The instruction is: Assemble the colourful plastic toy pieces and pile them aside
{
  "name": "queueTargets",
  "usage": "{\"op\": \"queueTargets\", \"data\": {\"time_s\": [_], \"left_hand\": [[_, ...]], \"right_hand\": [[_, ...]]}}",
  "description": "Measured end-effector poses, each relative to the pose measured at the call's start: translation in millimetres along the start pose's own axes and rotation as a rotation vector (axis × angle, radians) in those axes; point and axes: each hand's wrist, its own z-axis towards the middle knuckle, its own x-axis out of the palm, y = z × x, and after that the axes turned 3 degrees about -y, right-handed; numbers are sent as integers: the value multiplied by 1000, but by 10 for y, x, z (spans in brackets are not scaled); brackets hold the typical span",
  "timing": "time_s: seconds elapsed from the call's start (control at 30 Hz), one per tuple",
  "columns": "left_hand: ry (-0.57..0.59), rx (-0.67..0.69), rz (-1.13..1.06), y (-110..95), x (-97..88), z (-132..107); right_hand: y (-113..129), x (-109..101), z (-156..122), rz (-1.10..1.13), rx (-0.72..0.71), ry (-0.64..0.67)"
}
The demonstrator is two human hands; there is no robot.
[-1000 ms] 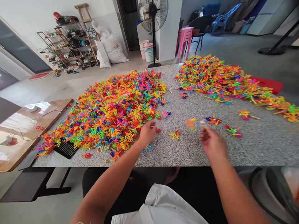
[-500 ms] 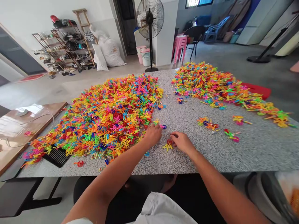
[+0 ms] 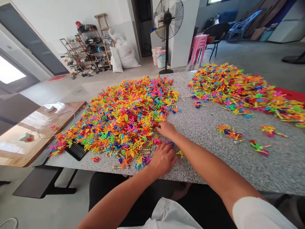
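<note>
A big heap of small, bright plastic looped pieces covers the left half of the speckled stone table. My right hand reaches over to the heap's right edge, thumb and fingers pinched together among the pieces; what lies between them is hidden. Closer to the table's front edge, my left hand is held low with its fingers curled downward, and I cannot make out what is under them. A yellow looped piece lies just right of my left fingers. Several loose pieces lie on its left.
A second heap spreads across the table's far right. Small clusters lie between it and my right arm. A black slotted tray sits at the front left, beside a wooden board. A standing fan is behind the table.
My right hand has moved left and away from me, from the yellow and red pieces to the heap. My left hand has come back toward the front edge. The view has turned left.
</note>
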Motion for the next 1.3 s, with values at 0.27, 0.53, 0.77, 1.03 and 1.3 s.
{"op": "queueTargets", "data": {"time_s": [0.27, 0.53, 0.77, 1.03, 1.3], "left_hand": [[30, 65, 14, -124, 258, -102], [-26, -57, 42, -81, 326, -120], [-38, -84, 4, 43, 266, -140], [-308, -465, -640, 88, -44, 22], [-98, -727, -1300, -52, -224, 150]], "right_hand": [[241, 57, -76, -188, 99, 13], [278, 31, -93, -220, -47, 94], [18, -236, -209, -186, 86, 95], [-588, -344, -1466, 929, 282, -153], [-320, -87, -1982, 1434, 372, -331]]}}
